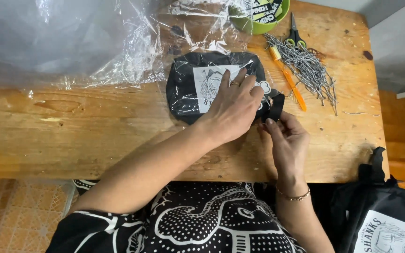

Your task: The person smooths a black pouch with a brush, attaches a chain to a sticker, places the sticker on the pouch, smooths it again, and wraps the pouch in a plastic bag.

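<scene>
The left hand (233, 110) lay flat on the black pouch (188, 91), pinning it to the table (71, 136). The right hand (287, 138) pinched its strap (276, 107), probably to keep it taut.

Wooden plank surface (71, 136), worn and stained. Crumpled clear plastic sheeting (71, 42) covers the far left corner and runs along the far edge. Green round bowl (258, 23) at the far edge, holding printed labels. Green-handled scissors (295, 35) just beside it. Heap of silver ball chains (308, 70) near the far right corner, touching an orange plastic utility knife (289, 79). Black bags with white printed panels (385, 220) sit off the near right corner.
</scene>
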